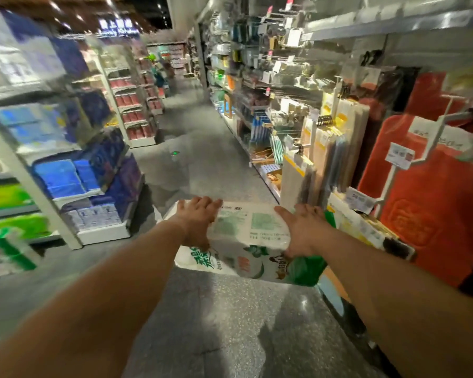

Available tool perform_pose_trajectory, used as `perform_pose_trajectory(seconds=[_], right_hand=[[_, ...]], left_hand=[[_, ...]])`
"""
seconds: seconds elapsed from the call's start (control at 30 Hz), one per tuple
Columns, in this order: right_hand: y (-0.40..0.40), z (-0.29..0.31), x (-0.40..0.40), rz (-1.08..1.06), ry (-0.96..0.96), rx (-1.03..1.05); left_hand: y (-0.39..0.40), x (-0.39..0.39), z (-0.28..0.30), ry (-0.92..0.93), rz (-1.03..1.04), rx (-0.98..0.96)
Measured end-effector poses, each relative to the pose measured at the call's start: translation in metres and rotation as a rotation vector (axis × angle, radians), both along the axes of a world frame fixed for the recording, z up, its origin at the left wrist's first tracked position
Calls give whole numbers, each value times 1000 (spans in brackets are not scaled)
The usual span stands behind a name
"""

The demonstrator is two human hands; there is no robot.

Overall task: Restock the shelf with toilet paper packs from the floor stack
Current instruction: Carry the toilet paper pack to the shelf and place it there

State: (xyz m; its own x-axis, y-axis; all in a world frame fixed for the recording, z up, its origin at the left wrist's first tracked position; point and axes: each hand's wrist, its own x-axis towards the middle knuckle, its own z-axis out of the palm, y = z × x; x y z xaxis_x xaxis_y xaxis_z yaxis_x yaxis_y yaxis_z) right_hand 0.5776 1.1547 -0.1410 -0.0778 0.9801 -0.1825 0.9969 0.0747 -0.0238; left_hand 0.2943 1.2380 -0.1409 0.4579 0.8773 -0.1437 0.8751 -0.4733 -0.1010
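Observation:
I hold a toilet paper pack (pixel 246 236), white plastic with green print, in the air over the aisle floor at mid-frame. My left hand (pixel 198 222) grips its left end, fingers lying over the top and thumb down the near side. My right hand (pixel 302 230) grips the right end, thumb along the top edge. The paper-goods shelf (pixel 63 227) stands at the left, with blue packs (pixel 63 178) and green packs (pixel 11 222) on its levels. The floor stack is out of view.
The right side of the aisle is lined with hanging red mats (pixel 432 203), boards and hooks (pixel 322 148), some jutting out near my right arm. Speckled grey floor (pixel 230 323) runs ahead down the aisle. The picture is motion-blurred.

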Motion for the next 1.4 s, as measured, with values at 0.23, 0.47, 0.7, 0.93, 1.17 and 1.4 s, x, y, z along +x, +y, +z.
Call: perform_pose_trajectory(seconds=[0.23, 0.47, 0.7, 0.93, 1.17, 1.4], right_hand=[[108, 2, -131, 275, -30, 22], [230, -1, -253, 507, -35, 15], [355, 24, -392, 777, -66, 15], [424, 50, -561, 1012, -16, 39], [470, 67, -740, 1091, 24, 59], [525, 85, -907, 1072, 49, 61]], left_hand=[[29, -144, -2, 25, 279, 27], [80, -261, -5, 38, 499, 35], [122, -366, 16, -13, 739, 51], [136, -498, 34, -6, 969, 58], [167, -662, 59, 24, 1050, 74], [221, -831, 74, 10, 1071, 103]])
